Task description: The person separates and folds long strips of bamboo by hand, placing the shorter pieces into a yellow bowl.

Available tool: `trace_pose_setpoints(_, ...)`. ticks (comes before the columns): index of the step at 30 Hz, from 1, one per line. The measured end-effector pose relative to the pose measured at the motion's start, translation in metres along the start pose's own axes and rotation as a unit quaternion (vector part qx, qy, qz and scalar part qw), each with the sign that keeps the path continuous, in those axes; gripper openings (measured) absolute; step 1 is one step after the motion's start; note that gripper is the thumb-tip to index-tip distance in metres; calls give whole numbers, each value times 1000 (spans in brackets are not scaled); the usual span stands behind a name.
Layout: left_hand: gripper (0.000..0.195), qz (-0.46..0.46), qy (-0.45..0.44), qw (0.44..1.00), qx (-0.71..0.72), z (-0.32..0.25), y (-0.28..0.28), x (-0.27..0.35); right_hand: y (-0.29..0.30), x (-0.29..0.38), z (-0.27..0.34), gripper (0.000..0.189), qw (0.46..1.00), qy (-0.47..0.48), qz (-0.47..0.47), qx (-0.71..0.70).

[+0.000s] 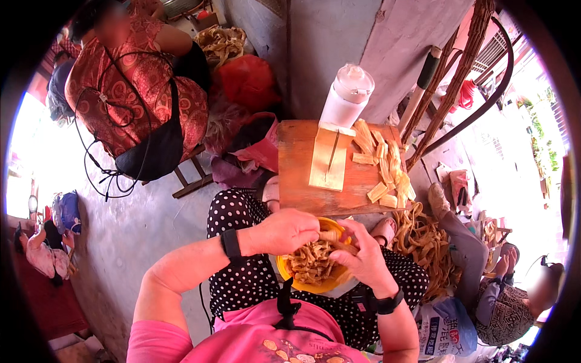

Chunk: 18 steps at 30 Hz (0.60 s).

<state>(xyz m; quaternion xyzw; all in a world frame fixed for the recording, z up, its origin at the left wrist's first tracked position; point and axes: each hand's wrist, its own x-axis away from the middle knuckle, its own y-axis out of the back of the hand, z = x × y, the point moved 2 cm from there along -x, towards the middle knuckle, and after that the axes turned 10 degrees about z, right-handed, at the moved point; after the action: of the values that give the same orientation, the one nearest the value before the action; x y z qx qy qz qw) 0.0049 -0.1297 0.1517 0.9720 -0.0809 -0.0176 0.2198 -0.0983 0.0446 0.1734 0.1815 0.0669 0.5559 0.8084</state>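
Observation:
Both hands are over a yellow bowl [282, 267] in my lap, which holds many short, tan, folded strips [313, 263]. My left hand [290, 231] has its fingers closed on one end of a tan strip [330, 235] above the bowl. At the same strip's other side is my right hand [363, 254], its thumb and fingers curled around it. Beyond the bowl stands a small wooden table [299, 199]. On it are a wooden block with an upright blade [327, 174], a white lidded bottle [345, 97] and several loose tan strips and folded bundles [390, 165].
A heap of long tan strips [420, 245] lies right of my legs, near a printed plastic bag [447, 326]. One person [145, 100] sits at the upper left, another [504, 308] at the lower right. Wooden poles [449, 90] lean beyond the table's right side.

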Motion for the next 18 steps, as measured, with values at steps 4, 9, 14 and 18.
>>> trace_pose_setpoints(4,15,65,45,984,160,-1,-9,-3,-12,-5,-4,32,988,147,-9,44)
trace_pose_setpoints(9,19,-3,102,862,497,14,-22,5,-19,10,-18,24,928,47,-107,-355)
trace_pose_setpoints(14,24,34,97,878,467,9,-20,8,-23,-1,0,34,980,101,-67,-157)
trace_pose_setpoints(18,27,99,86,882,454,-4,-12,5,-22,-8,8,34,987,160,-12,24)
